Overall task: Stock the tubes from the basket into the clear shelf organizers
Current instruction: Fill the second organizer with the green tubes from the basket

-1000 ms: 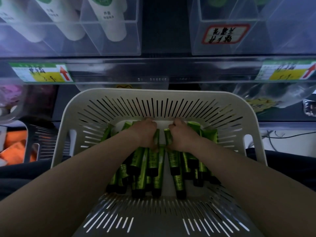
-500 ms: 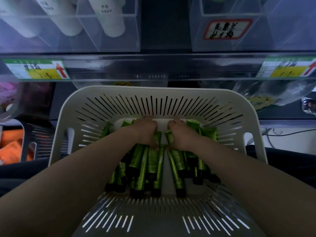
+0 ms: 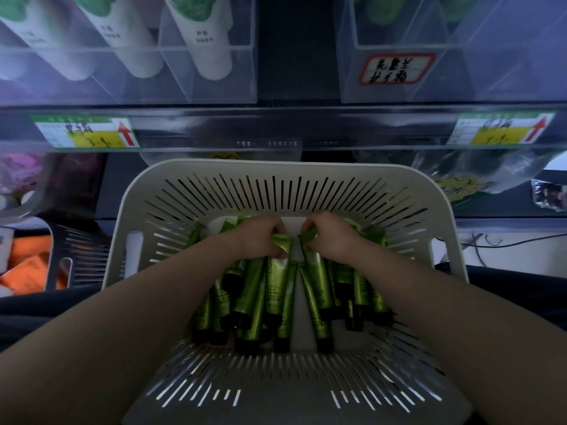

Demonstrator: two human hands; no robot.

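Hands both down in the basket (image 3: 285,167), at 12 o'clock of the tube pile. Your left hand (image 3: 259,237) is curled round the crimped ends of a bunch of green tubes (image 3: 276,289). Your right hand (image 3: 331,237) is curled the same way round a second bunch just beside it. Caps point to 6 o'clock, toward you. Every green tube seen lies inside the basket.

Targets: left organizer (image 3: 221,91) at 11 o'clock, holding white tubes (image 3: 214,53); right organizer (image 3: 460,81) at 1 o'clock, bearing a red-bordered label (image 3: 397,69). Which one takes the green stock is not confirmed.

Risks, judged:
- You grip at the crimps only, with several tubes per hand. Outer tubes in each bunch may slide free on the lift and drop back, or go over the rim.
- Both bunches touch loose tubes, so a quick pull could drag neighbours and scatter the pile.
- The shelf edge (image 3: 285,127) with its price tags (image 3: 89,131) lies between basket and organizers. A full fist may knock it, or an organizer's front wall, on the way up.
- The basket seems to sit on your lap. With neither hand steadying it, it could tip.

Not resolved:
- Your fingertips are hidden among the tubes, so the count per hand cannot be made.
- Organizer tops are cut off by the frame. How full the right one is remains unclear.
- Label and tag writing is too dim to read.
- Orange items (image 3: 27,265) at 9 o'clock and the goods on the lower shelf cannot be identified.
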